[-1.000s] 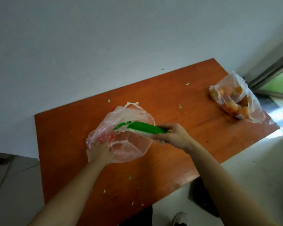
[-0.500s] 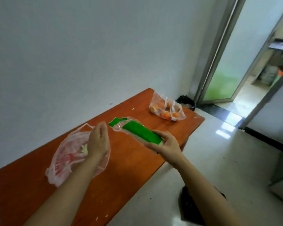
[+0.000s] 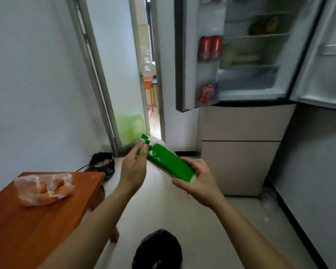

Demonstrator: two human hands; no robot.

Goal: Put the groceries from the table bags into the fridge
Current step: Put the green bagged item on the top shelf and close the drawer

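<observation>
A long green packet (image 3: 168, 163) is held in the air between both hands, tilted, above the floor. My right hand (image 3: 197, 180) grips its near end from below. My left hand (image 3: 134, 167) touches its far end with fingertips at the green-and-clear wrapper tail. The fridge (image 3: 246, 78) stands ahead at the upper right with both upper doors open; shelves hold green and yellow produce, and red cans (image 3: 209, 47) sit in the left door. A clear bag of orange fruit (image 3: 44, 189) lies on the orange-brown table (image 3: 33, 226) at the lower left.
A dark bag (image 3: 157, 249) lies on the pale floor below my arms. Another dark bag (image 3: 103, 162) sits by the wall beside the table. An open glass door (image 3: 113, 74) leads to another room at the centre. The fridge's lower drawers (image 3: 239, 152) are closed.
The view has swung from the table to the fridge. The green packet came out of the pink bag and away from the table. My left hand left the bag and now touches the packet.
</observation>
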